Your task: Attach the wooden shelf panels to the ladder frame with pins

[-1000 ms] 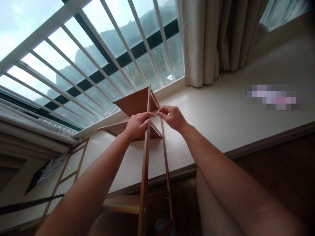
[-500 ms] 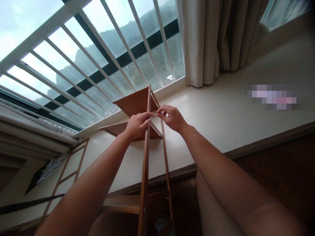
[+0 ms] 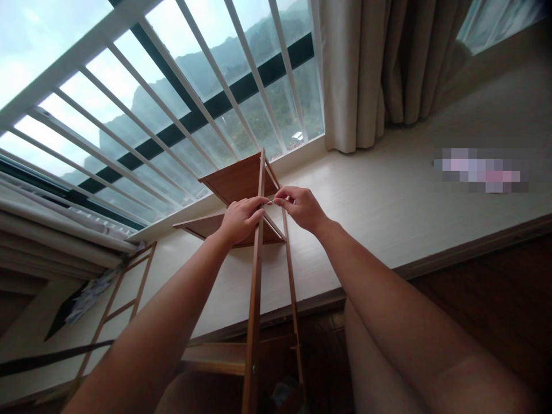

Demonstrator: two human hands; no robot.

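A brown wooden shelf unit point(image 3: 255, 270) stands slanted in front of me, with two long posts and shelf boards between them. My left hand point(image 3: 244, 220) is closed around its near post, fingers over the top and thumb on the side, just below the upper board point(image 3: 239, 178). Just to the right, my right hand point(image 3: 299, 206) pinches a thin silvery rod point(image 3: 270, 202) between thumb and fingertips. The rod points left to the post, close to my left fingertips; its far end is too small to make out. A lower board point(image 3: 219, 357) joins the posts near my legs.
Behind the shelf runs a pale ledge point(image 3: 357, 190) below a window with white bars point(image 3: 241, 75). Beige curtains point(image 3: 357, 75) hang on the right. A second wooden frame point(image 3: 116, 310) leans at left, near a black strap point(image 3: 56, 359). A blurred-out patch point(image 3: 478, 169) lies on the ledge.
My right hand has turned slightly at the fingers, and the thin rod has shifted a little with it. My left hand and the shelf stay where they were.
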